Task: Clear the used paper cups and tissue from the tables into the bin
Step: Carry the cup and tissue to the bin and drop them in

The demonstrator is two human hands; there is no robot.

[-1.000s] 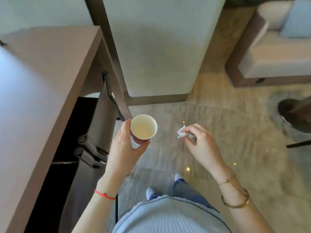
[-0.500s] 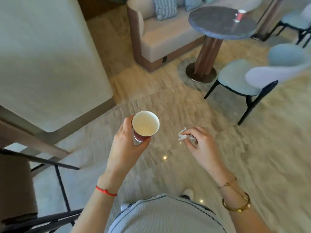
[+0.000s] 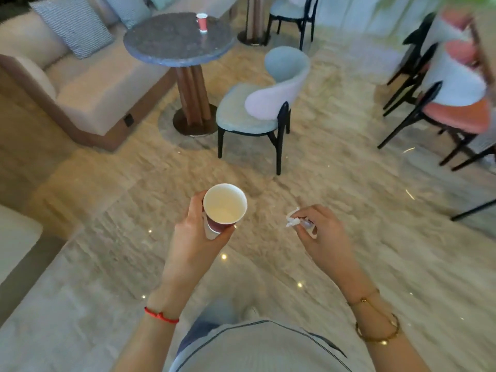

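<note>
Our left hand [image 3: 197, 237] gripped a paper cup [image 3: 225, 206], our right hand [image 3: 323, 234] pinched tissue [image 3: 293, 220] (neither binned); another cup [image 3: 201, 22] waited on the round table [image 3: 171, 41].

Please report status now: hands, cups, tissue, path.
Left hand grips paper cup. Right hand pinches tissue. Second cup on round table. No bin visible.

I'm in a café or lounge: a round table [image 3: 171, 47] with chairs [image 3: 257, 108], a cushioned sofa [image 3: 88, 98] far left, polished stone floor [image 3: 349, 210].
</note>
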